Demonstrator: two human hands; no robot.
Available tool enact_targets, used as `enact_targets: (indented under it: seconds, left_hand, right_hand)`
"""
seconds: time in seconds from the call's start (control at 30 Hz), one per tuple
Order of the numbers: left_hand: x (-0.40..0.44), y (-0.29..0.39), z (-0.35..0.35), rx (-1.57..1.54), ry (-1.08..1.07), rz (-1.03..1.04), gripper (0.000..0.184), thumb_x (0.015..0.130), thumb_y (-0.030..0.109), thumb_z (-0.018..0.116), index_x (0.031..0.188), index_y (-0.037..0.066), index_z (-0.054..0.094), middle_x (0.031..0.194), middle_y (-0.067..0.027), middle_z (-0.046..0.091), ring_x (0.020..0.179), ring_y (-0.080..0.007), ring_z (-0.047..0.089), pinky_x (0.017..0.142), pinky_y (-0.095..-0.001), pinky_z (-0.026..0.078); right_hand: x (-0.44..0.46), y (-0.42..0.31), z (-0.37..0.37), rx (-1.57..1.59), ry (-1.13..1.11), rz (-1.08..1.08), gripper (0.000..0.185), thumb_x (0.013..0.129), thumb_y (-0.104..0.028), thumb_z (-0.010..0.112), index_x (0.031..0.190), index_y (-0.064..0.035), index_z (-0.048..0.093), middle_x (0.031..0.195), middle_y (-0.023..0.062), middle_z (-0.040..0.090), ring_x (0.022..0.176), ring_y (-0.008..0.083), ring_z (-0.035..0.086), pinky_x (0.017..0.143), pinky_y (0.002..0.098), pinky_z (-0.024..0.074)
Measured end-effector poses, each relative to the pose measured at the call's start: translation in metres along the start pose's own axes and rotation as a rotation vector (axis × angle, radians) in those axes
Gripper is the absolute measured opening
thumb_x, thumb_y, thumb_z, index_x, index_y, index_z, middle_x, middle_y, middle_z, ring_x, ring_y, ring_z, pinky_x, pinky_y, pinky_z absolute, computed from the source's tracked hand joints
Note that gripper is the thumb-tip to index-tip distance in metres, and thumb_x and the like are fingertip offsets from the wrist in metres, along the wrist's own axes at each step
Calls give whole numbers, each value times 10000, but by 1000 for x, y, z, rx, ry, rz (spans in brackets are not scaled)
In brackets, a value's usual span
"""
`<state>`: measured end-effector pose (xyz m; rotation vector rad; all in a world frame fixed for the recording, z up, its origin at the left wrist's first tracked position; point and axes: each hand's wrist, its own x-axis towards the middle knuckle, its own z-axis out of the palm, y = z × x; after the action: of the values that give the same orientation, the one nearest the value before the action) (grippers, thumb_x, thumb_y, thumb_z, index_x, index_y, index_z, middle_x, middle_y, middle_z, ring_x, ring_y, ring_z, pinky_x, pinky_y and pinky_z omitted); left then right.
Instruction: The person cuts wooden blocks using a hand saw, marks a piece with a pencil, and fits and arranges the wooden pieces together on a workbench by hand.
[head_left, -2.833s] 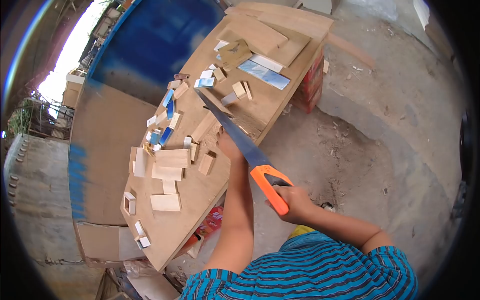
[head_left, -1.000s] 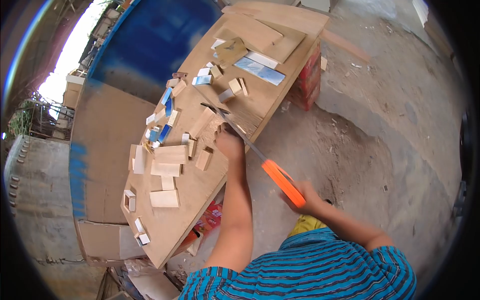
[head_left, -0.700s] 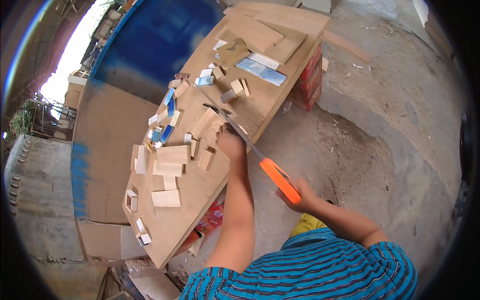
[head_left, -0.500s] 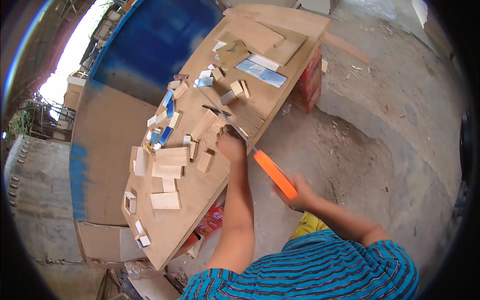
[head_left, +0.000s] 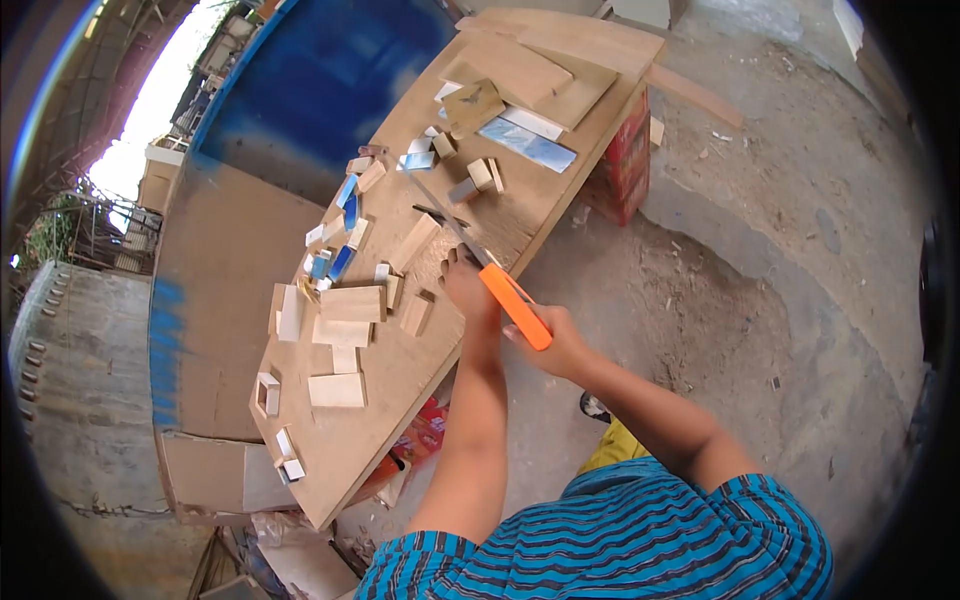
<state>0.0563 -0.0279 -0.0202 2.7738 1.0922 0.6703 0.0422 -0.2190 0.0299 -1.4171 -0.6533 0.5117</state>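
Over the tabletop (head_left: 395, 372) slants a saw (head_left: 497, 284) (in right fingers (head_left: 560, 332)).

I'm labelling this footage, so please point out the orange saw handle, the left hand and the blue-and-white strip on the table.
Orange saw handle (head_left: 514, 306), head view: middle of its length.
Left hand (head_left: 468, 287), head view: back of the hand.
Blue-and-white strip (head_left: 528, 145), head view: middle of its upper face.

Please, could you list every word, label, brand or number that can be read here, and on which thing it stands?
No text can be read.
Red wrapper under the table: pale marks, too small and blurred.
Red box below: any print is unclear.
Orange saw handle: none legible.
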Motion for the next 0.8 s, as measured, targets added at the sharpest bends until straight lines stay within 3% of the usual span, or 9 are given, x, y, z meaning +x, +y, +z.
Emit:
enact_targets:
  seconds: [0.1,0.2,0.47,0.57,0.67,0.8]
  left_hand:
    - [1,3,-2,-6,27,-25,214,769,203,584,941,79,612,973,-70,622,953,-306,571,799,-464,430]
    - [1,3,2,9,53,-10,181,783,184,568,931,84,604,956,-70,624,941,-306,578,774,-464,433]
    - [10,-2,-1,9,19,3,149,802,155,537,912,74,594,939,-78,622,937,-311,579,759,-484,436]
    - [8,2,-5,12,49,-9,149,814,146,516,916,68,589,935,-85,622,931,-316,578,751,-486,436]
    - [10,-2,0,8,71,2,152,821,139,498,917,59,585,946,-94,621,925,-325,577,746,-490,435]
    - [6,0,-3,0,36,7,164,803,150,522,918,52,583,957,-106,617,933,-336,574,748,-491,435]
  right_hand:
    - [-35,-5,-19,-63,-96,124,206,831,-166,685,953,-6,639,724,193,618,664,375,611,610,385,481]
    - [-65,-6,-28,-147,-66,-6,207,833,-182,686,932,-6,636,724,197,616,654,379,606,600,390,478]
    - [-21,3,-13,-94,-53,37,177,832,-185,677,863,-20,623,698,196,597,664,392,601,594,407,472]
    - [-72,4,-34,-146,-108,134,167,823,-187,684,829,-36,615,686,196,586,682,399,603,602,412,480]
    - [-123,12,-49,-272,-144,71,173,826,-200,684,835,-39,621,695,183,599,696,399,608,615,390,495]
    - [-58,13,-30,-116,-67,99,191,820,-202,691,859,-28,620,713,187,603,647,394,575,587,408,467]
